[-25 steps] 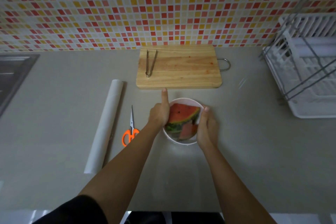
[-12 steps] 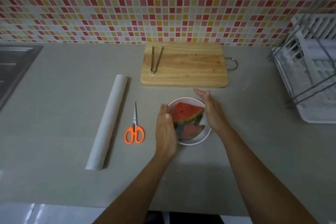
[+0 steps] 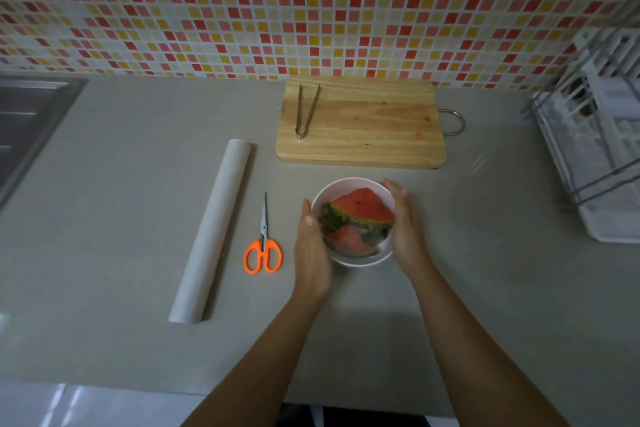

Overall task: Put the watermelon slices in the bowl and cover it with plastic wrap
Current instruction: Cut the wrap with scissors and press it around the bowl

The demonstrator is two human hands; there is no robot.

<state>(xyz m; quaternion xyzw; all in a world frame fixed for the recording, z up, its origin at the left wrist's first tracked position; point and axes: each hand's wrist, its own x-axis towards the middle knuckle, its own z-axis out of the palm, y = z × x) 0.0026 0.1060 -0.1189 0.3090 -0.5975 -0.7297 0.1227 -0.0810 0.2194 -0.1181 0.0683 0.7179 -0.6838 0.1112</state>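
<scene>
A pale pink bowl [image 3: 346, 181] stands on the grey counter in front of the cutting board. It holds watermelon slices [image 3: 360, 210], red flesh with green rind. A sheen lies over them; I cannot tell whether film covers the bowl. My left hand [image 3: 311, 250] lies flat against the bowl's left side, fingers together. My right hand [image 3: 405, 229] cups the right side, its fingertips curled round the far rim. The roll of plastic wrap [image 3: 211, 232] lies to the left, apart from both hands.
Orange-handled scissors [image 3: 263, 248] lie between the roll and the bowl. Metal tongs [image 3: 306, 111] rest on the wooden cutting board [image 3: 363, 128] by the tiled wall. A white dish rack [image 3: 595, 149] stands at the right, a steel sink [image 3: 31, 121] at the far left.
One second ago both hands gripped the bowl; half a second ago the right hand had swung behind it. Now both hands are on its sides again, left and right.
</scene>
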